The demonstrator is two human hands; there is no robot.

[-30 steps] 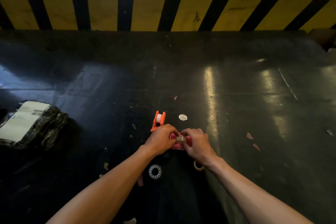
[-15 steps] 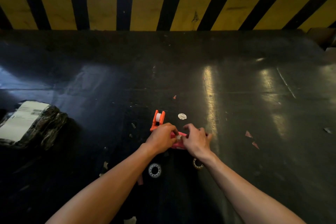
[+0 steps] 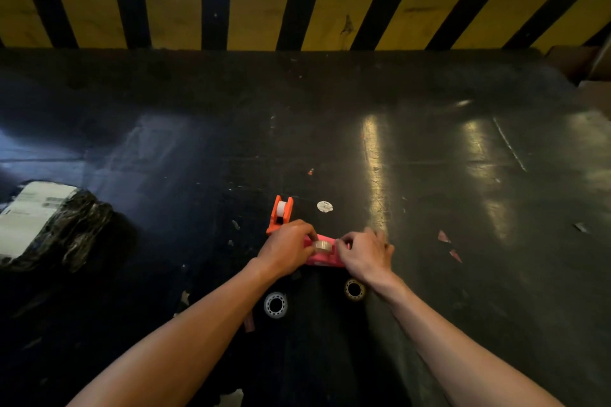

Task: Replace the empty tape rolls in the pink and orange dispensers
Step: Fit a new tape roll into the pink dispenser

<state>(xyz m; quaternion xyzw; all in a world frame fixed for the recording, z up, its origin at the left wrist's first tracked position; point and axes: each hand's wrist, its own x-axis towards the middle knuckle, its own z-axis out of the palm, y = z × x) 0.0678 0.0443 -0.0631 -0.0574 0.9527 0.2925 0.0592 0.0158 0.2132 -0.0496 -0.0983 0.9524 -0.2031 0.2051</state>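
Observation:
The pink dispenser (image 3: 325,259) lies on the dark floor between my hands, with a tape roll (image 3: 323,246) seated in it. My left hand (image 3: 287,249) grips the dispenser's left end. My right hand (image 3: 363,253) pinches at the roll's right side, where the tape end would be; the tape itself is too thin to see. The orange dispenser (image 3: 280,213) stands just beyond my left hand with a white roll in it. A white roll core (image 3: 275,305) and a clear, yellowish roll (image 3: 354,289) lie on the floor near my wrists.
A black-wrapped parcel with a white label (image 3: 43,225) sits at the left. A yellow-and-black striped barrier (image 3: 304,6) runs across the far side. A white round sticker (image 3: 324,206) and small paper scraps (image 3: 444,236) dot the floor. Cardboard (image 3: 591,69) shows at far right.
My right hand has shifted a little to the right of the roll, uncovering the roll and more of the pink dispenser. My left hand stays on the dispenser.

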